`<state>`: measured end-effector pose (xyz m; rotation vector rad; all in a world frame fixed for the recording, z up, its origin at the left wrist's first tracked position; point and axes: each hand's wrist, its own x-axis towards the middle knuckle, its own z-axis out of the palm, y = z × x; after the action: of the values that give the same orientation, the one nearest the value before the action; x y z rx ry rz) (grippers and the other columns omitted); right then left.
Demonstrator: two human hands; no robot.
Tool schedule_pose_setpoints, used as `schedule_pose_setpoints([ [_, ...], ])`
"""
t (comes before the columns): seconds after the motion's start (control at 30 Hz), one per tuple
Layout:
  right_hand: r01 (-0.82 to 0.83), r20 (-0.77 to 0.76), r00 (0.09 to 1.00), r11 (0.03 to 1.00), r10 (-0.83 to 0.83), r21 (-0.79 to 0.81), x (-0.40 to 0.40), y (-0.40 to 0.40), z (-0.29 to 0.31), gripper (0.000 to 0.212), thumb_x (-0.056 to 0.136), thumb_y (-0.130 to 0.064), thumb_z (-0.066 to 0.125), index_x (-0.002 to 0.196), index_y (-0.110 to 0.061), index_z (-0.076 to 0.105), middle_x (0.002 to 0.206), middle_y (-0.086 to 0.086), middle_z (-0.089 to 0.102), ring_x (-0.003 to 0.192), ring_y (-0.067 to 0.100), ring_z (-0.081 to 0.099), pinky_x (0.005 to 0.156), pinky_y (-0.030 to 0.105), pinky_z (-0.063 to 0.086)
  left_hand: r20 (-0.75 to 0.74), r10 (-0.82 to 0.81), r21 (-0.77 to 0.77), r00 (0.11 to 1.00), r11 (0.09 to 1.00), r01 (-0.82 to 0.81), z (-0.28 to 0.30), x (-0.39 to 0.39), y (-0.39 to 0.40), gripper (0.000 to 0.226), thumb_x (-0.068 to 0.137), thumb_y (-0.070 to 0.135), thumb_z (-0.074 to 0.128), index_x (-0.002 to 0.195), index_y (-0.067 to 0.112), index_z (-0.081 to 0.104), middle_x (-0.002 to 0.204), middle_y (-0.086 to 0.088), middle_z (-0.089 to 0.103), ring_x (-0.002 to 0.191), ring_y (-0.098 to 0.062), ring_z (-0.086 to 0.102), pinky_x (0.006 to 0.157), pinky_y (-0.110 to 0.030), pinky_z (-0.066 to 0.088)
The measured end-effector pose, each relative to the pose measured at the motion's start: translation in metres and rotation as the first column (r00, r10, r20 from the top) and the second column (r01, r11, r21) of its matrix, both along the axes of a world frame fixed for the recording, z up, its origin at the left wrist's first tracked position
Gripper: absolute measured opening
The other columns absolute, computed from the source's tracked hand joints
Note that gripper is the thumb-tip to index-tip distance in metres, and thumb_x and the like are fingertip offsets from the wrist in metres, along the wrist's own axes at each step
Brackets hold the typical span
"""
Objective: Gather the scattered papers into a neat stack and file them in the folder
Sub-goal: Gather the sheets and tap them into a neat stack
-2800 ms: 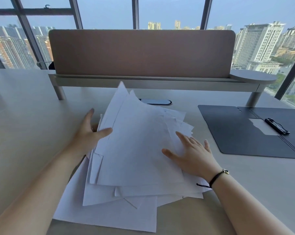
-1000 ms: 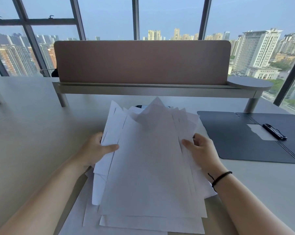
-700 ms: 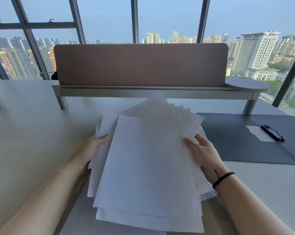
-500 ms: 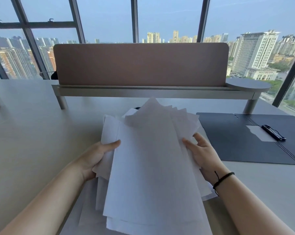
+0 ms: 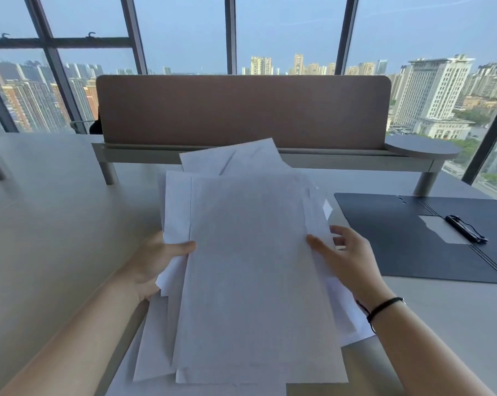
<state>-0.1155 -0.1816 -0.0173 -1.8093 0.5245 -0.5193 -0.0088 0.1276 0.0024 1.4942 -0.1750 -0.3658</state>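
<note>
Your left hand [image 5: 156, 260] grips the left edge of the papers [image 5: 253, 270], thumb curled over the top sheet, fingers hidden beneath. Your right hand [image 5: 346, 260] sits at the right edge, thumb pressing the top sheet, fingers loosely spread behind it. The sheets are uneven, corners fanning out at the far end, above the table [image 5: 55, 224]. The folder [image 5: 413, 238] lies open to the right, a black clip [image 5: 466, 232] on it.

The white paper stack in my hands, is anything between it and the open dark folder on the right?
Nothing visible blocks the way: only bare grey desk lies between the white paper stack and the open dark folder. A black clip lies near the folder's spine.
</note>
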Motion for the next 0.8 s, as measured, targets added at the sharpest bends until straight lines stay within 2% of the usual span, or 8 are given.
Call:
schedule_pose_setpoints([
  [0.13, -0.066, 0.065, 0.996, 0.995, 0.061, 0.081, 0.001, 0.003, 0.0, 0.052, 0.078, -0.042, 0.084, 0.122, -0.019, 0.069, 0.105, 0.006, 0.078, 0.094, 0.024, 0.076, 0.088, 0.047, 0.061, -0.031, -0.022, -0.067, 0.999, 0.998, 0.02, -0.007, 0.007, 0.005, 0.053, 0.074, 0.008, 0.075, 0.126, 0.008, 0.065, 0.121, -0.016, 0.072, 0.109, -0.034, 0.07, 0.1, -0.052, 0.049],
  [0.2, -0.096, 0.106, 0.99, 0.993, 0.088, 0.075, 0.001, 0.004, 0.002, 0.026, 0.086, -0.031, 0.078, 0.101, -0.01, 0.073, 0.09, 0.012, 0.078, 0.079, 0.023, 0.073, 0.077, 0.044, 0.061, -0.022, -0.019, -0.063, 1.0, 0.998, 0.017, -0.007, 0.007, 0.007, 0.061, 0.066, 0.015, 0.081, 0.125, 0.008, 0.066, 0.121, -0.016, 0.072, 0.107, -0.034, 0.071, 0.095, -0.05, 0.052],
  [0.3, -0.132, 0.161, 0.981, 0.984, 0.111, 0.121, 0.001, 0.002, 0.004, 0.043, 0.086, -0.03, 0.069, 0.091, 0.011, 0.059, 0.074, 0.023, 0.063, 0.068, 0.022, 0.055, 0.063, 0.042, 0.049, 0.018, -0.045, -0.015, 0.999, 0.999, 0.045, -0.007, 0.003, 0.007, 0.082, 0.044, 0.04, 0.096, 0.117, 0.014, 0.072, 0.116, -0.008, 0.076, 0.105, -0.026, 0.073, 0.082, -0.039, 0.058],
  [0.37, -0.172, 0.184, 0.973, 0.973, 0.142, 0.157, 0.002, 0.002, 0.005, 0.049, 0.088, -0.029, 0.068, 0.093, 0.017, 0.052, 0.074, 0.014, 0.055, 0.067, 0.021, 0.049, 0.061, 0.038, 0.043, 0.023, -0.023, 0.003, 0.999, 1.0, 0.023, -0.005, 0.002, 0.006, 0.068, 0.057, 0.05, 0.087, 0.115, 0.017, 0.074, 0.112, -0.004, 0.077, 0.102, -0.023, 0.074, 0.078, -0.037, 0.059],
  [0.47, -0.157, 0.15, 0.98, 0.972, 0.132, 0.174, 0.0, 0.003, 0.007, 0.034, 0.098, -0.012, 0.062, 0.079, 0.015, 0.052, 0.063, 0.012, 0.049, 0.048, 0.017, 0.04, 0.045, 0.021, 0.033, 0.006, 0.091, -0.01, 0.996, 0.996, -0.091, -0.006, 0.009, 0.003, 0.039, 0.088, 0.037, 0.067, 0.119, 0.015, 0.07, 0.112, -0.003, 0.077, 0.102, -0.022, 0.073, 0.087, -0.038, 0.055],
  [0.6, -0.176, 0.158, 0.977, 0.959, 0.143, 0.222, -0.003, 0.003, 0.006, 0.034, 0.099, -0.013, 0.064, 0.078, 0.014, 0.061, 0.056, 0.013, 0.053, 0.044, 0.022, 0.041, 0.041, 0.024, 0.033, -0.1, 0.185, -0.056, 0.978, 0.98, -0.192, -0.012, 0.018, 0.002, 0.021, 0.096, 0.023, 0.061, 0.107, 0.009, 0.072, 0.098, -0.01, 0.078, 0.078, -0.022, 0.076, 0.077, -0.038, 0.056],
  [0.7, -0.227, 0.126, 0.974, 0.869, 0.191, 0.439, -0.006, 0.005, 0.01, 0.026, 0.097, -0.024, 0.068, 0.097, 0.0, 0.076, 0.081, 0.013, 0.075, 0.057, 0.023, 0.062, 0.052, 0.026, 0.051, -0.046, 0.232, -0.01, 0.972, 0.973, -0.232, -0.018, 0.024, 0.003, 0.017, 0.099, 0.014, 0.056, 0.104, 0.007, 0.071, 0.09, -0.006, 0.077, 0.064, -0.016, 0.075, 0.07, -0.033, 0.059],
  [0.8, -0.355, 0.1, 0.922, 0.711, 0.374, 0.607, -0.009, 0.007, 0.01, 0.041, 0.088, -0.033, 0.076, 0.12, -0.008, 0.073, 0.116, 0.023, 0.075, 0.067, 0.023, 0.069, 0.063, 0.027, 0.058, 0.011, 0.299, 0.057, 0.954, 0.952, -0.299, -0.016, 0.026, 0.002, 0.016, 0.1, 0.013, 0.055, 0.098, 0.01, 0.07, 0.083, -0.005, 0.075, 0.061, -0.016, 0.071, 0.058, -0.027, 0.053],
])
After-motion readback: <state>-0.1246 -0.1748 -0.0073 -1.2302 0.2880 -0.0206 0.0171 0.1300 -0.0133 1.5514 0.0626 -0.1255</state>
